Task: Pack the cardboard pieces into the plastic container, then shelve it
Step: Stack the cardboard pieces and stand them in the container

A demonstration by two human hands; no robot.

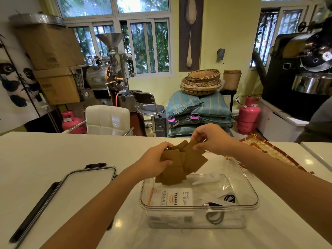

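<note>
Head view: a wide white glossy bench is seen, and on it the clear plastic container, rectangular with rounded corners, is placed open; its flat lid is laid to the left. Above the container a fanned bundle of brown cardboard pieces is held. It is clamped by the left hand, while an upper piece is pinched by the right hand. The pieces are judged light, stiff and matte, best gripped by the edges.
</note>
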